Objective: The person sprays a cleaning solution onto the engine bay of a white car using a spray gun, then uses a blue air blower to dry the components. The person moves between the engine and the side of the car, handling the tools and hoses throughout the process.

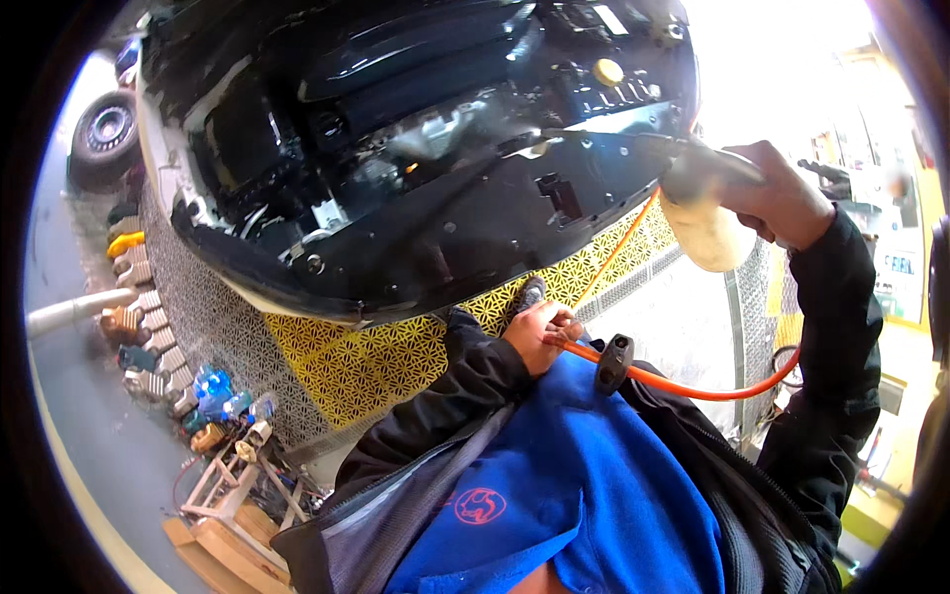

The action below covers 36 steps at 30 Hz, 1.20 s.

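My right hand [787, 193] is raised at the right, closed round the grip of a dark spray gun [708, 176]. Below the gun hangs a cream-coloured cup or bottle [708, 233]. The gun's head is blurred and lies by the edge of a glossy black car body [416, 233], where a hazy patch shows. In front of my chest, my left hand [542, 335] is closed round an orange hose [693, 393]. The hose curves up toward the gun on one side and loops right on the other. A black oval piece [615, 364] sits at the hose.
Yellow and grey floor grating [361, 366] lies beneath me. Along the left wall stand a wheel [106, 129], a row of bottles and canisters [148, 337], and a wooden frame [233, 495]. A pale pipe [79, 312] juts from that wall. Shelves and a bright bench line the right.
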Motion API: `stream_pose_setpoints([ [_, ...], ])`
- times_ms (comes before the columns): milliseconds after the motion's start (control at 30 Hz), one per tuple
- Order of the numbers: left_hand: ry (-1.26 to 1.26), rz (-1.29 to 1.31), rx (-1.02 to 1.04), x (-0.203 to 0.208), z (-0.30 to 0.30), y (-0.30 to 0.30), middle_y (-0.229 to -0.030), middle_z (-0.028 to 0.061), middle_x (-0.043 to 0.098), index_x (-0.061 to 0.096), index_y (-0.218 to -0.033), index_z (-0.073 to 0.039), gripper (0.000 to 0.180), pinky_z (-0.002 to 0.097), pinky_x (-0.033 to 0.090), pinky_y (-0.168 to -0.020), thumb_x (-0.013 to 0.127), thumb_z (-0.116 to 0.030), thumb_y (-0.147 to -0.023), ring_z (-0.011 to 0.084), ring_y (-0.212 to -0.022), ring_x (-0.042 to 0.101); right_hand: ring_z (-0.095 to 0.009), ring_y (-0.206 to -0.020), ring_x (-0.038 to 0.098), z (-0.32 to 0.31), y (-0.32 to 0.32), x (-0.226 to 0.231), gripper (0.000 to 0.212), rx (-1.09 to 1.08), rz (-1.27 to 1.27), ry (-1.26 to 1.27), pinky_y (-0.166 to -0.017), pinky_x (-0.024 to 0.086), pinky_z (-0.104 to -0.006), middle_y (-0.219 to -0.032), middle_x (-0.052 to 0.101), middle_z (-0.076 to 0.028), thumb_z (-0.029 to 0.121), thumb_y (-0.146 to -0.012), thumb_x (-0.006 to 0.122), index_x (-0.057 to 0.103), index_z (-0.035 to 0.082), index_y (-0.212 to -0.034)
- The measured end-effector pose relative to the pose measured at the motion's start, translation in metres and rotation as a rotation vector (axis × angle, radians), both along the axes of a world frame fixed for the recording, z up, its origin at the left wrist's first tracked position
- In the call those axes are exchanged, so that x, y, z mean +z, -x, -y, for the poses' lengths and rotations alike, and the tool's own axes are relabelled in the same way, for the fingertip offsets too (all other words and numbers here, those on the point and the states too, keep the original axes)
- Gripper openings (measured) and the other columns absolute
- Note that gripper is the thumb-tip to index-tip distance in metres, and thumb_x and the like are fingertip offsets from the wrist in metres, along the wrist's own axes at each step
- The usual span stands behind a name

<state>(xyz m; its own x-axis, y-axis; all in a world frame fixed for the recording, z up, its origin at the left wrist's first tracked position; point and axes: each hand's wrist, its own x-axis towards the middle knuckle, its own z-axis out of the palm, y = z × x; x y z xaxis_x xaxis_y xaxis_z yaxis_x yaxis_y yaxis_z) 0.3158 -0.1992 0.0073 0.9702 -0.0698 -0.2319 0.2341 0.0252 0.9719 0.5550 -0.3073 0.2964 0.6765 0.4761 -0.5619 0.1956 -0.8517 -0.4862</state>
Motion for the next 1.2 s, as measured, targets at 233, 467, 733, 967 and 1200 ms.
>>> stream_pose_setpoints([
  [233,0.002,-0.067,-0.055,0.006,0.077,-0.048,-0.088,0.0123,0.066,0.061,-0.097,-0.001,0.029,0.0289,0.054,-0.072,0.066,-0.03,-0.091,0.0167,-0.079,0.068,-0.005,-0.046,0.039,0.134,-0.033,0.014,0.024,-0.181,-0.038,-0.159,-0.044,0.033,-0.0221,-0.065,0.048,0.001,0.014,-0.089,0.062,0.06,0.004,-0.111],
  [467,-0.212,0.074,-0.061,-0.01,0.197,-0.101,-0.082,0.0111,0.063,0.06,-0.095,-0.002,0.023,0.03,0.052,-0.067,0.069,-0.022,-0.089,0.0192,-0.071,0.063,-0.011,-0.059,0.049,0.287,-0.063,-0.021,0.022,0.056,-0.031,-0.346,-0.056,0.04,-0.0287,-0.067,0.056,-0.004,0.01,-0.082,0.067,0.067,-0.001,-0.101],
  [733,-0.126,-0.071,-0.071,0.006,0.313,-0.2,-0.088,0.0078,0.065,0.059,-0.1,0.001,0.008,0.0265,0.052,-0.073,0.055,-0.005,-0.095,0.0122,-0.082,0.062,-0.02,-0.063,0.05,0.423,-0.13,-0.042,0.013,-0.001,0.39,-0.463,-0.063,0.043,-0.0353,-0.067,0.05,-0.01,0.009,-0.084,0.065,0.063,-0.002,-0.091],
  [967,-0.109,-0.034,-0.144,-0.026,0.367,-0.277,-0.087,0.0039,0.062,0.058,-0.101,-0.001,0.007,0.0261,0.049,-0.075,0.056,-0.005,-0.096,0.0099,-0.082,0.058,-0.013,-0.057,0.048,0.478,-0.216,-0.043,0.016,0.018,0.094,-0.428,-0.056,0.041,-0.0307,-0.063,0.052,-0.006,0.009,-0.082,0.067,0.063,-0.002,-0.092],
  [1200,-0.026,-0.117,-0.117,-0.074,0.434,-0.426,-0.078,0.005,0.065,0.064,-0.094,-0.004,0.037,0.0298,0.05,-0.067,0.06,-0.041,-0.094,0.0119,-0.073,0.06,-0.034,-0.065,0.058,0.486,-0.333,-0.055,0.024,0.114,0.378,-0.408,-0.063,0.047,-0.0391,-0.071,0.058,-0.018,0.017,-0.084,0.069,0.061,0.0,-0.099],
])
